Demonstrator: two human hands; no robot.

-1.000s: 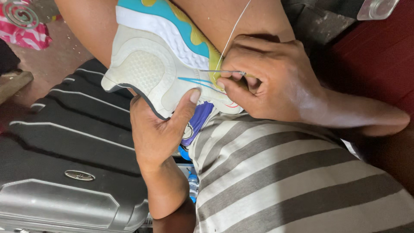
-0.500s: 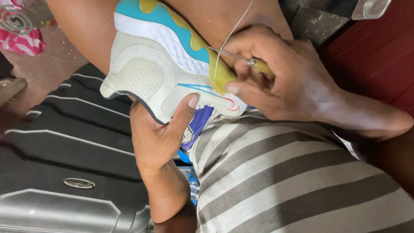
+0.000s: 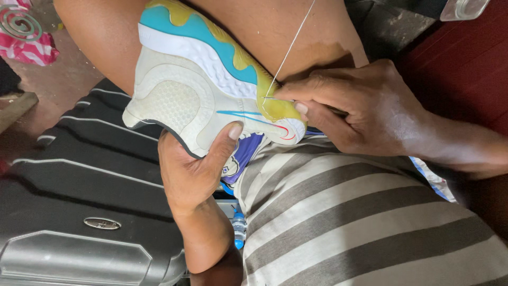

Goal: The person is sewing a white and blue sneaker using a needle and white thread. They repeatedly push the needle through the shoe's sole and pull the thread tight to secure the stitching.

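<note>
Sneaker (image 3: 196, 90) first: it lies sole-up across my bare thigh (image 3: 264, 32), its off-white sole turned toward me, with teal and yellow bands along the side. My left hand (image 3: 193, 169) comes up from six o'clock and cups the shoe from below, thumb pressed flat on the sole near the curved blue line, the other fingers hidden behind it. My right hand (image 3: 360, 114) reaches in from three o'clock, fingers drawn together in a narrow pinch against the yellow edge of the shoe, right where a thin white thread (image 3: 288, 53) meets it. From that spot the thread runs taut toward one o'clock and out of the top of the view. A short bright sliver shows at the pinch; it may be a needle, but I cannot tell for sure.

Below the shoe, my grey-and-cream striped shirt (image 3: 360, 222) fills the ground toward five o'clock. A black ribbed suitcase (image 3: 74, 201) lies at eight o'clock, beside my left forearm. Far off at ten o'clock sits a green spiral coil (image 3: 20, 21) on pink patterned cloth (image 3: 37, 50). Dark red floor (image 3: 465, 58) shows at two o'clock.
</note>
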